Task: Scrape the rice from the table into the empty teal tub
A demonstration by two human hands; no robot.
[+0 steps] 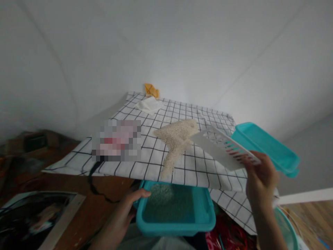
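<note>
My left hand [132, 201] is closed on the left rim of a teal plastic container [205, 205], which sits below the table's front edge. Pale grains, which look like rice [162, 192], lie inside it, heaped toward the back left. My right hand [262, 177] grips the right end of a white slotted plastic plate [218, 147], tilted over the tablecloth. The plate's far left edge is at a pile of the same grains [179, 132]. From that pile a narrow strip of grains runs to the table's front edge, just above the container.
A black-and-white checked cloth [145, 149] covers the table. A teal lid or tray [267, 146] lies at its right. A pixelated item [117, 140] with a dark strap is at the left; a white cloth [149, 105] and a yellow cloth [151, 91] lie by the wall.
</note>
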